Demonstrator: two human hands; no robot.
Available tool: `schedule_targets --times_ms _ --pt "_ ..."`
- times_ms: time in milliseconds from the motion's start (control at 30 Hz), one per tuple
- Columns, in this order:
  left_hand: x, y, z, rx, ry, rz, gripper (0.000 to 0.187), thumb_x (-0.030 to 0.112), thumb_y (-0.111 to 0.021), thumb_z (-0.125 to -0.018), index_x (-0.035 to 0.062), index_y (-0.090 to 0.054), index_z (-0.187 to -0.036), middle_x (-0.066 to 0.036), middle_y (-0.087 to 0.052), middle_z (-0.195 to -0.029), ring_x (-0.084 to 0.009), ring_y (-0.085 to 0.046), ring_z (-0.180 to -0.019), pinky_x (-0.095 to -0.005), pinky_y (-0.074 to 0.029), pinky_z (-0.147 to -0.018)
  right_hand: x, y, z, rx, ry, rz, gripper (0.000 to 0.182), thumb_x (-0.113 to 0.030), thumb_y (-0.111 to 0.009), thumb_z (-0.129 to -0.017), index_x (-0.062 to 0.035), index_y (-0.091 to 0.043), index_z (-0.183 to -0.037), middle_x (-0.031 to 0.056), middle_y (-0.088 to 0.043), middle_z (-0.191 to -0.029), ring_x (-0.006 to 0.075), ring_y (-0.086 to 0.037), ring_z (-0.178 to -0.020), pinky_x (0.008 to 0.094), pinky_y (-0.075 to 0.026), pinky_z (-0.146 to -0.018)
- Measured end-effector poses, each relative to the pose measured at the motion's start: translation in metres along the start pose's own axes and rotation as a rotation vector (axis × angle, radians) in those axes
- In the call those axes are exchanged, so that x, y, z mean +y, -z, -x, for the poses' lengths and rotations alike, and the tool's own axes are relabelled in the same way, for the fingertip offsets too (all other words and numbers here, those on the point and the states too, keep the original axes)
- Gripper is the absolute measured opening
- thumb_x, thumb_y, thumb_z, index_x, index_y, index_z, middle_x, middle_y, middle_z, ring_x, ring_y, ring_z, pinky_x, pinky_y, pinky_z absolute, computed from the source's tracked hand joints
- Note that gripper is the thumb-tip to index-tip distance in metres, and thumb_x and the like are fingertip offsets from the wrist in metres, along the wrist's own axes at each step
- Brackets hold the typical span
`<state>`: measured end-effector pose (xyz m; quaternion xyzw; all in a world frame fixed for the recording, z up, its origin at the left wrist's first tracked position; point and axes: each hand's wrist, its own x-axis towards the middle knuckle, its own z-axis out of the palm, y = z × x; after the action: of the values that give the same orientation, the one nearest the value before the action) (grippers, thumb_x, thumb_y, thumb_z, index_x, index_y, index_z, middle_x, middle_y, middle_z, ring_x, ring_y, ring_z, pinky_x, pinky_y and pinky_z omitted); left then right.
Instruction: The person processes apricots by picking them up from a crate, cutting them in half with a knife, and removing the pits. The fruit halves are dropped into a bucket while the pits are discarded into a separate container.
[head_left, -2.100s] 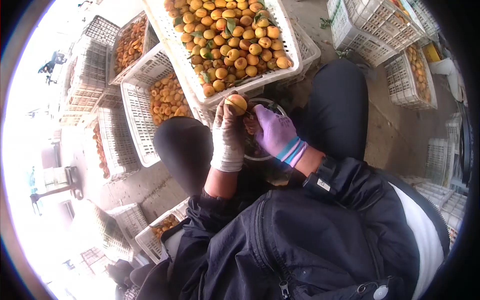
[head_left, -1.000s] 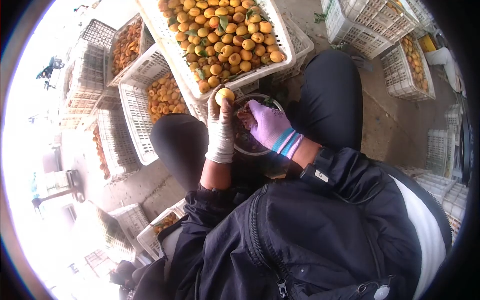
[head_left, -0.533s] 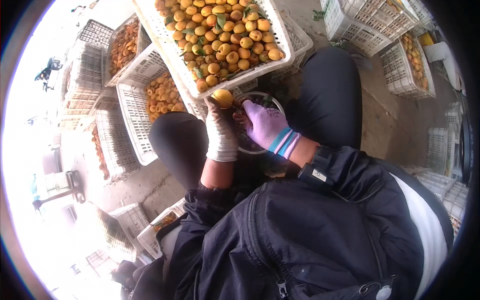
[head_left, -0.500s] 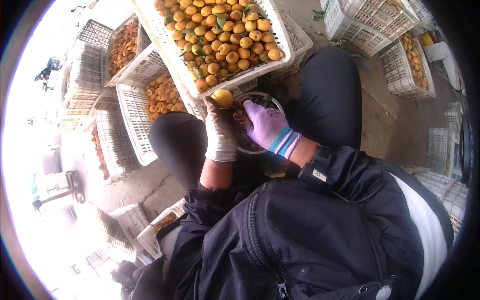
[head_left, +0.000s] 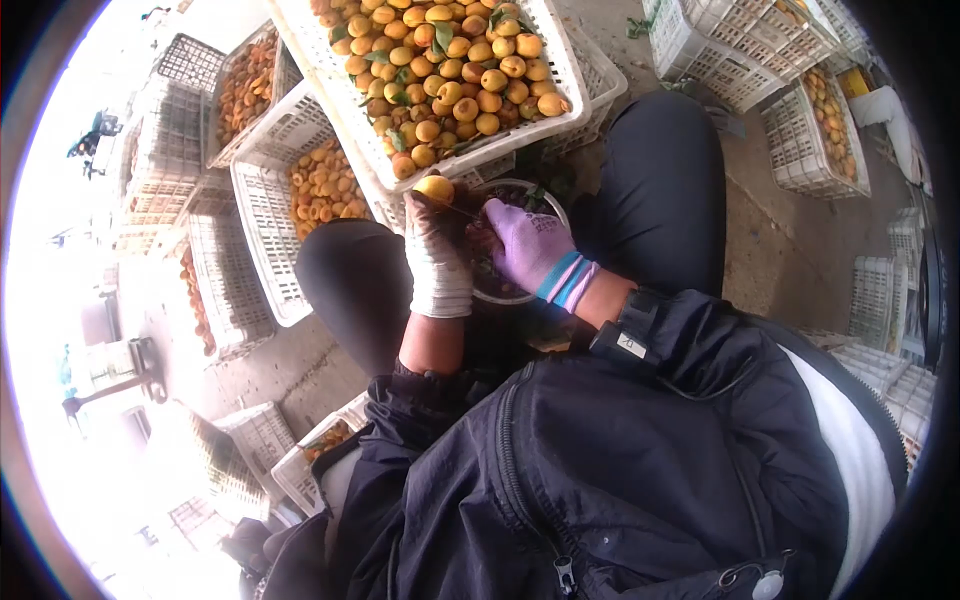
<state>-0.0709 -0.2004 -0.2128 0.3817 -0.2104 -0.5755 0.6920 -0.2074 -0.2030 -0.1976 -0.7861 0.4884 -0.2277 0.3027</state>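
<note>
My left hand (head_left: 436,262), in a whitish glove, is closed around a yellow apricot (head_left: 435,189) held up at its fingertips. My right hand (head_left: 532,247) wears a purple glove with blue and white cuff stripes. Its fingers are closed on a thin knife-like tool (head_left: 461,211) that points toward the apricot; the handle is hidden in the fist. Below both hands, between my knees, sits a round tub (head_left: 563,217) with dark contents that I cannot make out. Just beyond my hands, a white crate (head_left: 572,112) holds many whole apricots (head_left: 450,90) and some green leaves.
To the left, a white crate (head_left: 262,215) holds apricots that look halved, with stacked crates (head_left: 165,140) behind it. More crates (head_left: 715,60) stand at the upper right, beside one with apricots (head_left: 815,150). My knees (head_left: 665,190) flank the tub.
My left hand and the apricot have shifted slightly left and up. A wider gap shows between the apricot and my right hand, with the thin tool visible across it.
</note>
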Motion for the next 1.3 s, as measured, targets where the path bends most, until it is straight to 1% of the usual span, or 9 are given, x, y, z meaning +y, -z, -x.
schedule_targets --times_ms 233,467,533,567,667,700,767,900,1300 --pt "0.001 0.005 -0.008 0.072 0.232 0.316 0.062 0.069 -0.045 -0.09 0.0083 -0.055 -0.099 -0.008 -0.055 -0.086 -0.0274 -0.055 -0.081 -0.0455 -0.048 -0.084 0.006 -0.002 0.001 -0.004 0.055 0.07 0.023 -0.026 -0.058 -0.089 -0.0067 -0.053 -0.101 0.0193 -0.066 -0.093 0.038 -0.066 -0.087 0.0488 -0.052 -0.072" --pt "0.004 0.018 -0.013 0.021 0.208 0.416 0.066 0.065 -0.048 -0.091 0.0033 -0.056 -0.112 -0.01 -0.059 -0.092 -0.028 -0.052 -0.084 -0.0412 -0.046 -0.083 0.005 0.008 0.004 -0.057 0.09 0.135 0.024 -0.028 -0.057 -0.09 -0.007 -0.054 -0.101 0.0184 -0.066 -0.088 0.0372 -0.066 -0.082 0.0492 -0.052 -0.068" --pt "0.019 0.011 -0.012 0.396 0.06 0.257 0.062 0.064 -0.047 -0.093 0.0046 -0.057 -0.108 -0.01 -0.059 -0.088 -0.0285 -0.053 -0.082 -0.042 -0.046 -0.082 0.004 0.015 0.007 -0.094 0.095 0.127 0.024 -0.031 -0.058 -0.092 -0.0064 -0.056 -0.094 0.0167 -0.066 -0.081 0.0364 -0.066 -0.077 0.0479 -0.051 -0.066" --pt "0.025 0.003 -0.007 0.331 0.017 0.321 0.059 0.062 -0.048 -0.094 0.006 -0.056 -0.111 -0.009 -0.059 -0.085 -0.0256 -0.054 -0.076 -0.0394 -0.048 -0.075 0.003 0.015 0.006 -0.097 0.098 0.13 0.024 -0.031 -0.058 -0.092 -0.0064 -0.056 -0.094 0.0167 -0.066 -0.081 0.0364 -0.066 -0.077 0.0479 -0.051 -0.066" --pt "0.015 0.011 -0.004 0.225 -0.031 -0.03 0.058 0.06 -0.048 -0.095 0.0076 -0.055 -0.119 -0.007 -0.056 -0.083 -0.0188 -0.053 -0.066 -0.0332 -0.047 -0.063 -0.003 0.016 -0.002 0.115 -0.114 -0.333 0.032 -0.036 -0.064 -0.092 -0.0044 -0.058 -0.089 0.0143 -0.065 -0.076 0.0318 -0.065 -0.07 0.0401 -0.049 -0.062" --pt "0.013 -0.004 0.0 0.272 -0.078 -0.196 0.057 0.059 -0.048 -0.096 0.0078 -0.055 -0.121 -0.006 -0.055 -0.082 -0.0169 -0.053 -0.063 -0.0316 -0.047 -0.06 -0.007 0.018 -0.005 0.159 -0.144 -0.541 0.032 -0.035 -0.064 -0.094 -0.0032 -0.059 -0.092 0.0105 -0.064 -0.072 0.0229 -0.061 -0.064 0.0344 -0.048 -0.061" --pt "-0.011 0.014 -0.003 0.08 -0.354 -0.684 0.049 0.048 -0.037 -0.103 0.0066 -0.05 -0.128 -0.01 -0.06 -0.104 -0.0165 -0.058 -0.083 -0.0292 -0.052 -0.076 0.0 0.011 -0.012 0.185 -0.126 -0.809 0.032 -0.033 -0.063 -0.095 -0.0016 -0.06 -0.093 0.0068 -0.063 -0.07 0.0141 -0.056 -0.063 0.03 -0.047 -0.061" --pt "-0.012 -0.014 0.016 -0.144 -0.18 -0.773 0.049 0.046 -0.039 -0.103 0.0074 -0.045 -0.133 -0.01 -0.063 -0.102 -0.0186 -0.061 -0.084 -0.0322 -0.052 -0.077 0.013 -0.001 -0.016 0.197 -0.172 -0.802 0.032 -0.033 -0.061 -0.097 -0.0012 -0.06 -0.093 0.0048 -0.062 -0.071 0.0102 -0.052 -0.064 0.0279 -0.046 -0.062" --pt "-0.011 -0.009 0.003 -0.194 -0.669 -1.278 0.045 0.038 -0.047 -0.098 0.0046 -0.056 -0.126 -0.02 -0.066 -0.096 -0.0366 -0.065 -0.087 -0.0417 -0.051 -0.078 0.014 -0.018 -0.025 0.32 -0.284 -0.947 0.028 -0.028 -0.06 -0.096 0.0 -0.061 -0.093 0.007 -0.063 -0.073 0.0111 -0.056 -0.068 0.0303 -0.048 -0.066"
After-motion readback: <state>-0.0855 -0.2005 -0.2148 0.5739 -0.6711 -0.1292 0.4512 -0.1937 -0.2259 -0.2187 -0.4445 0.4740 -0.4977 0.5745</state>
